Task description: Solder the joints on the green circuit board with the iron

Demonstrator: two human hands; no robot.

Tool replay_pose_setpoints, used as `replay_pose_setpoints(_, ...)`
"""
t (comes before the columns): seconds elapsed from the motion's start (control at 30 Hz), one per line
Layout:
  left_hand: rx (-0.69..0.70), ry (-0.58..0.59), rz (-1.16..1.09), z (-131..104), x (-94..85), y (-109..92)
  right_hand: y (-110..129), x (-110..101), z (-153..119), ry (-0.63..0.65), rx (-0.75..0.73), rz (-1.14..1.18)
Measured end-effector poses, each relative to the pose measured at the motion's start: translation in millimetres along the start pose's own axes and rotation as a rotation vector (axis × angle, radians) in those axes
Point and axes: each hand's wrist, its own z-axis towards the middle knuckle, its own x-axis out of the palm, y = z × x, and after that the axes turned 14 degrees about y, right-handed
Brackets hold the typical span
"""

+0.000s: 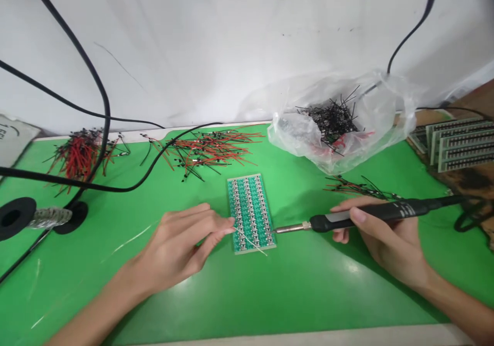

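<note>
A green circuit board (251, 214) with rows of small metallic pads lies flat in the middle of the green mat. My left hand (189, 243) is closed in a pinch on a thin solder wire (250, 241), at the board's left edge. The wire's free end slants down across the lower part of the board. My right hand (386, 232) grips a black soldering iron (355, 218) by its handle. Its metal tip points left and is at the board's lower right edge; whether it touches a pad I cannot tell.
Red and black wires (216, 148) lie in heaps behind the board. A clear plastic bag (304, 140) holds black leads at back right. Several panels (465, 142) stand at far right. A solder spool (50, 217) sits at left, with black cables (96, 78) crossing there.
</note>
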Motion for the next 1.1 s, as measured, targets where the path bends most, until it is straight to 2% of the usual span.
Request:
replay_pose_setpoints(0.2, -0.018, -0.159, 0.167, -2.2, 6.9, -7.6, -3.3, -1.1, -3.2, 0.086, 0.054, 0.003)
replay_pose_setpoints(0.37, -0.061, -0.233, 0.254, -4.3, 9.5, -13.0, -2.7, -1.2, -2.6, 0.055, 0.061, 0.015)
replay_pose_setpoints(0.5, -0.059, -0.178, 0.283, -4.8, 8.0, -10.5, -3.7, -1.5, -1.2, 0.034, 0.049, -0.012)
replay_pose_setpoints(0.6, -0.078, -0.114, 0.194, -4.1, 6.1, -9.0, -4.5, -2.0, -0.4, 0.037, 0.039, -0.033)
replay_pose_setpoints(0.87, -0.227, -0.012, 0.008, -1.1, 2.9, -7.0, -3.8, -0.9, 4.3, -0.001, 0.023, -0.017)
replay_pose_setpoints(1.0, -0.256, -0.016, -0.037, -0.3, 5.3, -6.6, -3.3, -0.1, 5.4, -0.002, 0.028, -0.013)
replay_pose_setpoints(1.1, -0.219, -0.038, -0.035, 0.7, 9.2, -8.4, -3.8, -0.2, 5.5, 0.007, 0.027, -0.011)
